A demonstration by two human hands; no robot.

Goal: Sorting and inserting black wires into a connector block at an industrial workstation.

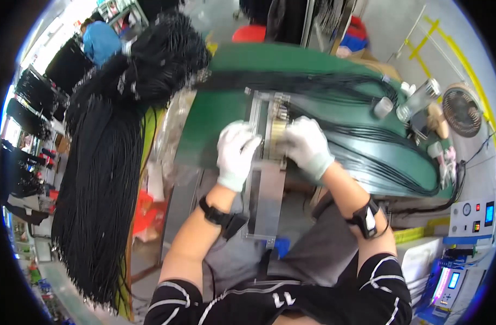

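Observation:
A narrow metal fixture (263, 130) with a row of brass-coloured parts (279, 130) along it stands at the near edge of the green table. Left of it is my left hand (237, 154) in a white glove, thumb and fingers drawn together at the rail. Whatever lies between those fingertips is too small to make out. Also gloved, my right hand (308, 147) is curled at the fixture's right side, its fingertips blurred and partly hidden against the brass-coloured parts. Bundled black cables (361, 132) run rightward across the table from behind this hand.
A large heap of black cables (107, 189) hangs at the left. More cables (291, 80) cross the far side of the green table (258, 54). At the right are a clear jar (418, 100), a small fan (462, 111) and a control box (471, 216). A person in blue (100, 40) is far left.

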